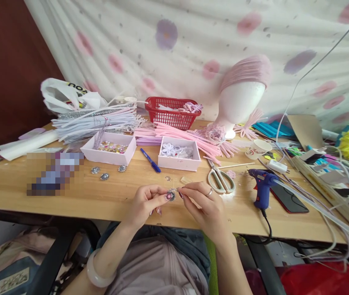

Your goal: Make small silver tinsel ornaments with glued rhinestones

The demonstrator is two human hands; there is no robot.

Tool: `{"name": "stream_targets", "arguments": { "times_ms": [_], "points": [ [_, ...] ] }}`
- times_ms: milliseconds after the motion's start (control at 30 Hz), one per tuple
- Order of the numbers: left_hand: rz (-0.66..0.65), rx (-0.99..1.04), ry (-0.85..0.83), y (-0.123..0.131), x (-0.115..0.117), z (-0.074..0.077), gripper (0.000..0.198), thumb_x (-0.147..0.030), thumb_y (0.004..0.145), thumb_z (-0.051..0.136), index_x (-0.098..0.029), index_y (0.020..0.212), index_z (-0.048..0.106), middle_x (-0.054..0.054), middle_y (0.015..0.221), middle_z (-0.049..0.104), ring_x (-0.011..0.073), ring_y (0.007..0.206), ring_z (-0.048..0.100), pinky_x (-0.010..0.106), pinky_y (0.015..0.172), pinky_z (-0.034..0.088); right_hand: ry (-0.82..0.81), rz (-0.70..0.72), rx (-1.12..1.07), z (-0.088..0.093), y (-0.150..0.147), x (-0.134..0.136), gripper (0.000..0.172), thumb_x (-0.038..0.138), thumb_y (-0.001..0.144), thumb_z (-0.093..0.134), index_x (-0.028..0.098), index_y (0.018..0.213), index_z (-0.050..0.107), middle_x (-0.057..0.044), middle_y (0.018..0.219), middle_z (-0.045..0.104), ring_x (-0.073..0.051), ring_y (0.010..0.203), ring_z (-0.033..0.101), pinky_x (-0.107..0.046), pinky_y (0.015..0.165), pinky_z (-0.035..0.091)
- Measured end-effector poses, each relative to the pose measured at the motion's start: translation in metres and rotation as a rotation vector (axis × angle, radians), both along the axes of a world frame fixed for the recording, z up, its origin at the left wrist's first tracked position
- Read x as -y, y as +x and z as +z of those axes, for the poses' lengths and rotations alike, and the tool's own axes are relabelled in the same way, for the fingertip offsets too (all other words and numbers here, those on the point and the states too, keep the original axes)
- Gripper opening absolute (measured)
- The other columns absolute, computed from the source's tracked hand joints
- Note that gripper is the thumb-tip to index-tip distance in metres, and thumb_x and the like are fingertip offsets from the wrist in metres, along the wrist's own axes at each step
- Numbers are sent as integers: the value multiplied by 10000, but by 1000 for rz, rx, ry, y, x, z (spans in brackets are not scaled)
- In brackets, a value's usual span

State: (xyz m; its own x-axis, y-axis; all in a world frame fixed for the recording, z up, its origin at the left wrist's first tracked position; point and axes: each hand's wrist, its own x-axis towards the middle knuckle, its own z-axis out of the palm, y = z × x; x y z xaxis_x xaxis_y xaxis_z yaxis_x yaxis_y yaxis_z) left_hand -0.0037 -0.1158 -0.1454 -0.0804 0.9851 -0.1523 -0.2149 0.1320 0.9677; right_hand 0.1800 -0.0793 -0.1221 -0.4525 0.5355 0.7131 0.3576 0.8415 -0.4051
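Observation:
Close to the table's front edge, my left hand [146, 205] pinches a small round silver-grey ornament [171, 196] between thumb and fingers. My right hand [207, 208], with a ring on one finger, is closed in a pinch at the ornament's right side. What sits between its fingertips is too small to make out. Similar round ornaments [105, 176] lie on the wood at the left. Behind my hands are a blue pen [150, 160] and an open white box [179, 164] of pale pieces. Scissors [220, 180] rest just beyond my right hand.
A pink box [109, 157] holds beads. Pink pipe cleaners [186, 141] lie before a red basket [172, 119]. A foam head [239, 100] stands behind a paper cup [258, 149]. At right are a blue glue gun [262, 186], a phone [289, 198] and cables.

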Motion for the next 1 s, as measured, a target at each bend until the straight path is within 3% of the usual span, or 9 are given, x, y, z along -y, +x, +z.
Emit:
{"name": "stream_targets", "arguments": {
  "times_ms": [233, 367, 600, 1000],
  "points": [
    [-24, -7, 1, -1, 0, 0, 300, -408, 619, 837, -125, 671, 752, -4, 501, 572, 62, 397, 426, 187, 384, 273, 32, -14, -12, -1, -2, 0, 197, 116, 917, 611, 218, 1062, 700, -70, 924, 727, -201, 879, 706, -327, 739, 592],
    [-28, -2, -1, -1, 0, 2, 282, -394, 616, 841, -130, 677, 761, -6, 509, 576, 61, 406, 423, 188, 392, 305, 37, 8, -14, -1, -3, -2, 189, 101, 935, 591, 209, 1036, 708, -69, 896, 720, -185, 826, 696, -311, 705, 583],
    [23, 69, -29, 2, -1, 5, 315, -399, 555, 864, -125, 677, 766, 17, 565, 641, 54, 395, 432, 192, 384, 317, 121, -31, -49, -8, -6, 1, 257, 72, 910, 604, 238, 1069, 718, -56, 858, 736, -186, 766, 700, -341, 704, 572],
    [149, 150, 7, 8, -1, 4, 262, -361, 594, 851, -130, 682, 764, -37, 465, 541, 38, 381, 357, 186, 380, 323, 173, -142, -189, -23, -25, 7, 295, 24, 871, 641, 240, 1066, 695, -53, 838, 742, -181, 725, 702, -337, 678, 569]
  ]
}}
